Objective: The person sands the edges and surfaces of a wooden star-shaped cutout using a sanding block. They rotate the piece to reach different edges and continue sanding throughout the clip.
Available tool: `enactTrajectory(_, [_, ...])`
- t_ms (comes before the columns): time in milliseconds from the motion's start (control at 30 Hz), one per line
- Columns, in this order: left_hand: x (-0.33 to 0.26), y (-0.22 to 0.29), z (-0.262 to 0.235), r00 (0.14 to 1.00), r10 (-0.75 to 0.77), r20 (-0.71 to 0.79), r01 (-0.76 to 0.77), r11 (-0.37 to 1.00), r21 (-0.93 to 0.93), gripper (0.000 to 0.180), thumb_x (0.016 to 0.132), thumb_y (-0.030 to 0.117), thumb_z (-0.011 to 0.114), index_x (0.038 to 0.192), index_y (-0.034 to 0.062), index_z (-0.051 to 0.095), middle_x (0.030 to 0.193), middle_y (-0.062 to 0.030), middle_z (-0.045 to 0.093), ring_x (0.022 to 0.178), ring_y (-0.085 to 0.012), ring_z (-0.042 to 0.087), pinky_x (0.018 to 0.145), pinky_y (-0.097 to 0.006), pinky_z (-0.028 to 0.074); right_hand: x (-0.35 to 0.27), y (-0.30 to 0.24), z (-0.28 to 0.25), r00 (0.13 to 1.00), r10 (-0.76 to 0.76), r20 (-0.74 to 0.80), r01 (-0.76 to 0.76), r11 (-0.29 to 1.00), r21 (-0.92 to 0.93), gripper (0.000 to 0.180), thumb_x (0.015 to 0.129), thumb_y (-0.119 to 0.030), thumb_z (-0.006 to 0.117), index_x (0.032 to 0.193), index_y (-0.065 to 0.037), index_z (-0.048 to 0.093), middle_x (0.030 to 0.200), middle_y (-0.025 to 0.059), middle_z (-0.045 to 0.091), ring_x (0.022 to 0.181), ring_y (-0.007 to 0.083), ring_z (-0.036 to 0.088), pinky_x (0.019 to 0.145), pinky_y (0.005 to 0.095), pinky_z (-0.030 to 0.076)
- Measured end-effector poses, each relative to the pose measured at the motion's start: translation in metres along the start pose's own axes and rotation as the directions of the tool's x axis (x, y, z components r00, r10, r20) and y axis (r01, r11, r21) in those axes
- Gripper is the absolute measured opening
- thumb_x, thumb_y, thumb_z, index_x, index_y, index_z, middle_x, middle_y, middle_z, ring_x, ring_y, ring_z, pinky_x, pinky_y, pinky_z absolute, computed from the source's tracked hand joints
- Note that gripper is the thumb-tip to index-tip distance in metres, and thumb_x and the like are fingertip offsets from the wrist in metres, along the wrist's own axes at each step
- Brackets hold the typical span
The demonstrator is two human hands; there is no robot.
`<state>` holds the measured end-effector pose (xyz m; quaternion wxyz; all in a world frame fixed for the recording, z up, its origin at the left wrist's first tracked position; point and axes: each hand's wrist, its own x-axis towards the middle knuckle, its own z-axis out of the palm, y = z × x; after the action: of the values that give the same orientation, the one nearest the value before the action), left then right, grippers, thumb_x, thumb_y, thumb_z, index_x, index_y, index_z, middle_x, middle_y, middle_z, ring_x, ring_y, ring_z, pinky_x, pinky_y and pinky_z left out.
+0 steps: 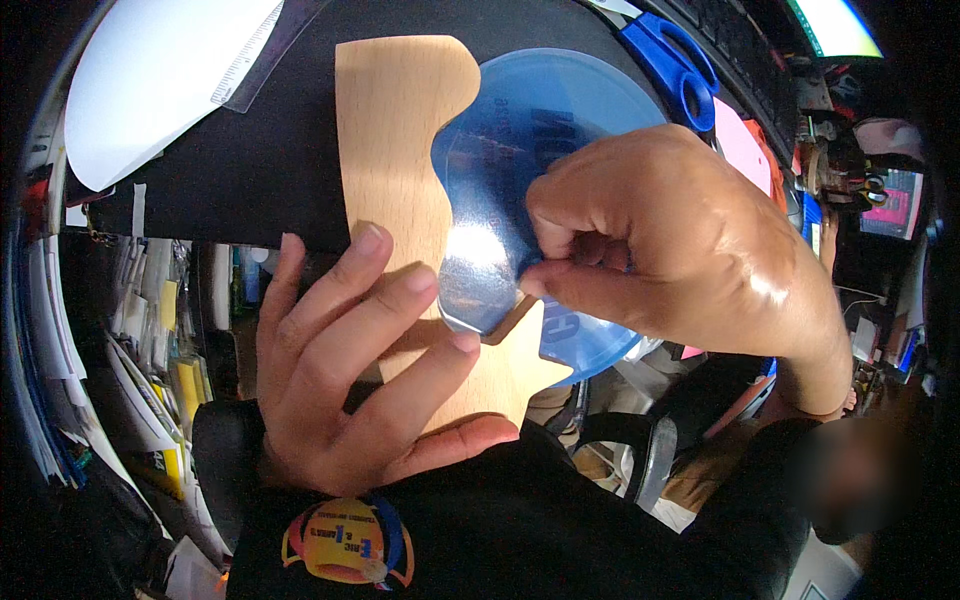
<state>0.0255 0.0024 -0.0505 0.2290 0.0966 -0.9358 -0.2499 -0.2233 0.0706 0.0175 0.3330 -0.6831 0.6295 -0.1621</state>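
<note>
Wooden template long axis runs away from person; left hand grips it, right hand pinches blue sheet.

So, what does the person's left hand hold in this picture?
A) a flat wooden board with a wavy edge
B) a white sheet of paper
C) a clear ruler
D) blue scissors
A: the left hand lies with its fingers spread on the wooden board, while the scissors, ruler and paper lie untouched on the table.
</note>
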Motion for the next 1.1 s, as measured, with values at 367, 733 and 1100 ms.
enactTrajectory(367, [0.008,-0.023,0.041,0.931,0.058,-0.360,-0.101,0.990,-0.103,0.114,0.061,0.067,0.086,0.138,0.0059,0.030,0.133,-0.0442,0.046,0.126,-0.0548,0.052,0.103,-0.059,0.049,0.009,-0.002,-0.010,0.988,0.083,0.132,-0.096,0.991,0.095,0.021,0.078,-0.001,0.080,0.073,0.003,0.061,0.063,0.0062,0.055,0.055,0.0133,0.055,0.051,0.0289,0.041])
enactTrajectory(733, [0.007,-0.023,0.049,0.918,0.011,-0.396,-0.136,0.947,-0.290,0.116,0.063,0.058,0.090,0.146,0.0126,0.023,0.143,-0.0496,0.030,0.131,-0.0582,0.044,0.101,-0.059,0.050,0.023,0.010,-0.005,0.956,-0.258,0.138,0.267,0.963,-0.048,0.023,0.075,-0.010,0.081,0.072,0.001,0.061,0.066,0.0115,0.057,0.062,0.0311,0.058,0.057,0.0405,0.044])
enactTrajectory(1100, [0.008,-0.025,0.032,0.968,0.062,-0.243,-0.126,0.959,-0.254,0.136,0.057,0.055,0.095,0.154,0.0114,0.010,0.149,-0.0467,0.024,0.137,-0.0582,0.036,0.104,-0.062,0.047,0.030,0.002,-0.004,0.924,-0.330,0.195,0.358,0.924,-0.132,0.020,0.074,-0.015,0.081,0.082,0.000,0.070,0.078,0.0127,0.069,0.073,0.0286,0.070,0.064,0.0387,0.054])
